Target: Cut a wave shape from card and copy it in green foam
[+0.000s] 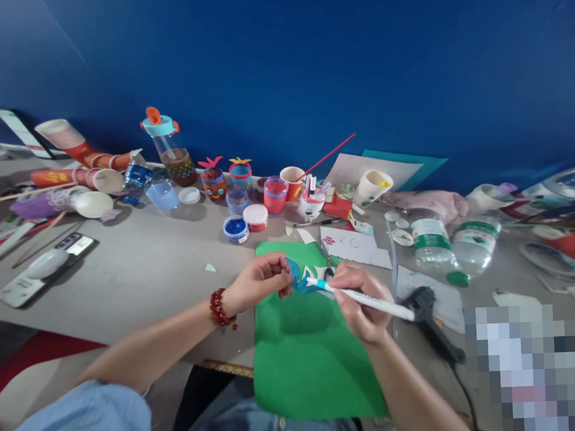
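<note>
My left hand [266,277], with a red bead bracelet at its wrist, pinches a small blue paper cutout [294,270] by its edge. In my right hand [365,299] is a white marker [370,299] with a teal band, slanting down to the left. Its tip meets, or comes very close to, the blue and white part of the cutout. Both hands are over a green sheet [317,360]. Scissors seem to lie just behind the cutout, partly hidden by my right hand.
A black glue gun [432,320] lies to the right, its cord running toward me. Clear bottles [474,248] stand behind it. Paint jars [235,229], a pen cup [312,205] and decorated cups [214,184] line the back. A phone [46,269] lies at the left.
</note>
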A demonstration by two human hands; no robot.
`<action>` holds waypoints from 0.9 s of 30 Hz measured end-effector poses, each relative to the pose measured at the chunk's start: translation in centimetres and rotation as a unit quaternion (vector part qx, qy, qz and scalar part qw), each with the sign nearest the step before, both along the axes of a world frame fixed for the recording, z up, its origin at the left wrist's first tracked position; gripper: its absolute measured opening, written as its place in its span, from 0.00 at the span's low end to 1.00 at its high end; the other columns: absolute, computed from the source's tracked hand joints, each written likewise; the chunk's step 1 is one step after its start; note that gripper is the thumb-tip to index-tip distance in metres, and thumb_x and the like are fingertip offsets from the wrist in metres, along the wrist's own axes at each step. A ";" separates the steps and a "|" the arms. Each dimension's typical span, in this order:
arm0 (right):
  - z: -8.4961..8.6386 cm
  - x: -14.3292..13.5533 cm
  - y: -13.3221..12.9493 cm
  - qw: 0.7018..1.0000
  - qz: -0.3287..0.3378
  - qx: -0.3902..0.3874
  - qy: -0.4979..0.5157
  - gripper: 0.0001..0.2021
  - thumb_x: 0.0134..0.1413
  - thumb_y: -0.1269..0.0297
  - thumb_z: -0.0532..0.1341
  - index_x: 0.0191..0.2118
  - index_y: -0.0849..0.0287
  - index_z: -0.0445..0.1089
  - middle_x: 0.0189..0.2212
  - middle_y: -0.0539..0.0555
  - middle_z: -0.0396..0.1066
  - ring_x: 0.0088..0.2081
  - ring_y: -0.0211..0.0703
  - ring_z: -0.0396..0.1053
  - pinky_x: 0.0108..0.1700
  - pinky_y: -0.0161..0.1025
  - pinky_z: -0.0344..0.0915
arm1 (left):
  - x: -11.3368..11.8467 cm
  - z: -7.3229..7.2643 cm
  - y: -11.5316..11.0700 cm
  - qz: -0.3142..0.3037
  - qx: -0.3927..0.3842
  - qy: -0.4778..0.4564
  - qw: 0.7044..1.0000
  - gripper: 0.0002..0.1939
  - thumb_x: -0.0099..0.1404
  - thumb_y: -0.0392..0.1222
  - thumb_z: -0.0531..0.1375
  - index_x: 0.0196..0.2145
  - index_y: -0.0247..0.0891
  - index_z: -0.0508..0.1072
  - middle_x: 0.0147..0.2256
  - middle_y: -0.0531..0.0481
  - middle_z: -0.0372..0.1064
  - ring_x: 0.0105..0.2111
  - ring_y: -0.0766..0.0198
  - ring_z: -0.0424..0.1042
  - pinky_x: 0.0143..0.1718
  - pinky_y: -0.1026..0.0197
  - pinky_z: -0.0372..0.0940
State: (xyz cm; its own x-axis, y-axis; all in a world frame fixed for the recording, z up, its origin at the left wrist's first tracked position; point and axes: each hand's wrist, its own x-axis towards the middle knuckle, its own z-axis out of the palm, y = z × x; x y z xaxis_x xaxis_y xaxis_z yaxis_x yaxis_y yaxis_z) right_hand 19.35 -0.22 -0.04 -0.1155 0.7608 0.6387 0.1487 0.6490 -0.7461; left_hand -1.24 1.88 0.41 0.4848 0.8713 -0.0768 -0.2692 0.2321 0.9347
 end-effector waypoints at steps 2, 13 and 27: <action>0.0 0.0 0.0 1.000 0.009 0.000 -0.008 0.06 0.46 0.74 0.59 0.32 0.58 0.71 0.21 0.51 0.66 0.23 0.39 0.63 0.28 0.41 0.63 | 0.0 0.1 0.0 -0.001 0.000 0.003 1.000 0.14 0.56 0.45 0.66 0.28 0.35 0.64 0.19 0.54 0.66 0.19 0.70 0.66 0.22 0.67 0.62; -0.2 0.2 0.1 1.000 -0.010 0.005 0.017 0.07 0.45 0.75 0.60 0.32 0.58 0.71 0.22 0.50 0.67 0.22 0.38 0.63 0.27 0.39 0.61 | 0.0 0.1 0.0 -0.006 -0.001 0.008 1.000 0.15 0.55 0.45 0.66 0.29 0.35 0.64 0.19 0.54 0.66 0.19 0.71 0.66 0.22 0.67 0.62; 0.1 0.1 0.1 1.000 -0.021 0.013 -0.010 0.09 0.44 0.76 0.59 0.32 0.57 0.70 0.22 0.50 0.67 0.24 0.40 0.63 0.28 0.41 0.62 | 0.0 -0.2 0.0 -0.007 0.004 0.017 1.000 0.15 0.56 0.46 0.65 0.29 0.35 0.64 0.20 0.55 0.65 0.20 0.71 0.66 0.22 0.67 0.62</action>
State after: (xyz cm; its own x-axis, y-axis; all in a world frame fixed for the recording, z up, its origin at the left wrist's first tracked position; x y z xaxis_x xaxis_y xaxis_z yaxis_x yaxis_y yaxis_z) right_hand 19.44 -0.16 0.09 -0.0965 0.7490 0.6555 0.1909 0.6603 -0.7263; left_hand -1.27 1.86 0.25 0.4943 0.8649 -0.0870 -0.2346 0.2291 0.9447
